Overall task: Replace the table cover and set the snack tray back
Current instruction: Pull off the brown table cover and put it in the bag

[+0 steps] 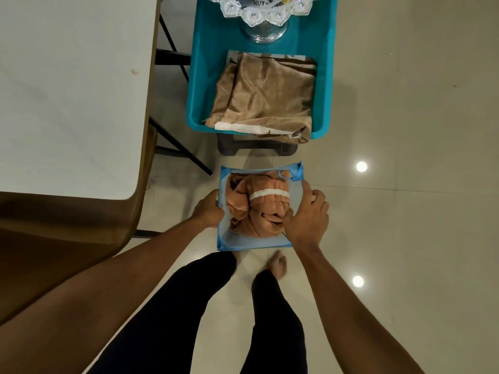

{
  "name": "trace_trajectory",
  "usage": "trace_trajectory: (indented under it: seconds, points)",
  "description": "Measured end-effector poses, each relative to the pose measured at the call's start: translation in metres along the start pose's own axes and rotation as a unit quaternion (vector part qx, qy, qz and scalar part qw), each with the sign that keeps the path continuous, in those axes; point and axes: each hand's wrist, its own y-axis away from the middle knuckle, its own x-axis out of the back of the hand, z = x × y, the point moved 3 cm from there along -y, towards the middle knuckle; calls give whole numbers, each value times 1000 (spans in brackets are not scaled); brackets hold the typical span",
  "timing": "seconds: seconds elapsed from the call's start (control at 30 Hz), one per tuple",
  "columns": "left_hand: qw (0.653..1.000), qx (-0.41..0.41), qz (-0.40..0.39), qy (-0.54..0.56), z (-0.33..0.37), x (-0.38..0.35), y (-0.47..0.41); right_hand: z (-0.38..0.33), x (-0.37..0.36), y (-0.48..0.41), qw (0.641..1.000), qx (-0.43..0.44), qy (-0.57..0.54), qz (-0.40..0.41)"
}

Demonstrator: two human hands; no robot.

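- The left hand (208,209) grips the bag's (259,245) left rim, fingers curled round it.
- The right hand (307,214) pinches the right rim, thumb inside, fingers bent outside.
- A bunched orange cover (256,209) fills the bag on the floor (405,130).
- A folded tan cover (264,98) and the glass tray (267,17) sit in the tub (199,103), beside the table (67,90).

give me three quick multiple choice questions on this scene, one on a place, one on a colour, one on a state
1. Where is the folded brown cloth?
A on the table
B in the tub
C on the floor

2. What colour is the tub?
A teal
B red
C white

3. What is the left hand doing?
A hanging idle
B gripping the mesh bag
C holding a glass dish

Answers:
1 B, the cloth lies inside the tub's walls.
2 A, its walls are teal.
3 B, its fingers curl round the bag's left edge.
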Motion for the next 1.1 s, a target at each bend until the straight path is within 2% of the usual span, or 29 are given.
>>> trace_trajectory:
  seconds: [0.07, 0.13, 0.23, 0.37, 0.47, 0.57, 0.77, 0.97, 1.1]
  points:
    - [999, -13, 9, -43, 4, -1, 3, 14, 2, -8, 997, -42, 11, -67]
    - [995, -29, 15, -100, 5, -3, 4, 25, -1, -11, 988, -74, -27, -134]
    - [993, -20, 7, -117, 7, -7, 7, 27, -5, -7, 976, -77, -43, -198]
    - [991, -10, 17, -130, -7, -10, 15, 27, -4, 14, 975, -76, -40, -205]
    - [996, 8, 6, -90, -25, -15, 26, 38, 8, 34, 971, -83, -33, -222]
    - [995, 13, -8, -95, -40, -24, 31, 52, 8, 49, 965, -91, -28, -245]
    - [995, 19, -4, -93, -43, -35, 28, 60, -8, 55, 959, -89, -32, -268]
    - [992, 19, 13, -121, -33, -25, 38, 54, 2, 52, 943, -170, -80, -274]
    - [996, -13, 61, -65, -6, -9, 55, 46, 28, 47, 934, -244, -126, -231]
